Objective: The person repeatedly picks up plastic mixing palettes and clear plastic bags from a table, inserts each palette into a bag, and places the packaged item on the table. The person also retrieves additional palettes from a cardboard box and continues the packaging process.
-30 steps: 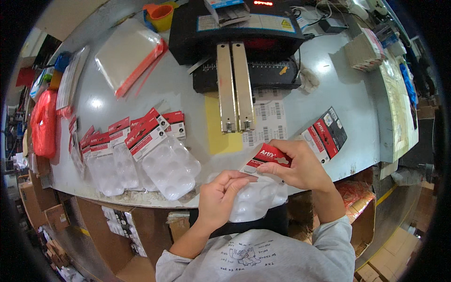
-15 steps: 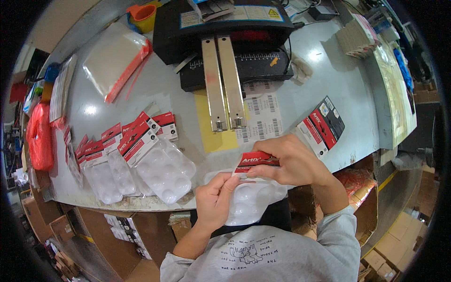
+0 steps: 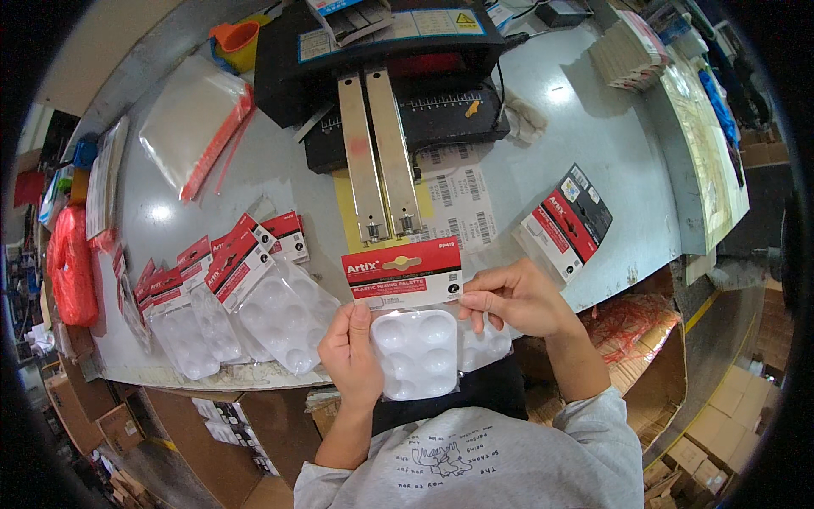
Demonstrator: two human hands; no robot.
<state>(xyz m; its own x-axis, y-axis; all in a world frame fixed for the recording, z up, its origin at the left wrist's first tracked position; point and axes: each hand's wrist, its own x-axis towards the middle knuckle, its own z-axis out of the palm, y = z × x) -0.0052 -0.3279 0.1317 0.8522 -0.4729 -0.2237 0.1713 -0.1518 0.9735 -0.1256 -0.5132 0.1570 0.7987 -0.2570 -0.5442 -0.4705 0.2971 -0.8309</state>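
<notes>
Between my hands is a white plastic paint palette (image 3: pixel 415 355) in a clear bag, topped by a red, black and white header card (image 3: pixel 403 273) with a yellow-looking hang hole. My left hand (image 3: pixel 352 352) is closed on the card's lower left corner, thumb on top. At its lower right corner, my right hand (image 3: pixel 519 301) pinches the card between thumb and fingers. A second white palette (image 3: pixel 485 348) shows partly behind the first, below my right hand. Just beyond the card stand the two metal arms (image 3: pixel 392 153) of a black bench machine (image 3: pixel 381 51).
Several carded palette packs (image 3: pixel 280 314) lie overlapped on the left. A stack of header cards (image 3: pixel 568 222) sits to the right. Clear bags (image 3: pixel 191 123) with a red edge lie at back left, near an orange scoop (image 3: pixel 236 38). Barcode label sheets (image 3: pixel 458 199) lie under the machine's arms.
The header card has turned face-up and flat, moving left and away from me, with the bagged palette straight below it. My right hand has shifted from the card's top to its lower right corner.
</notes>
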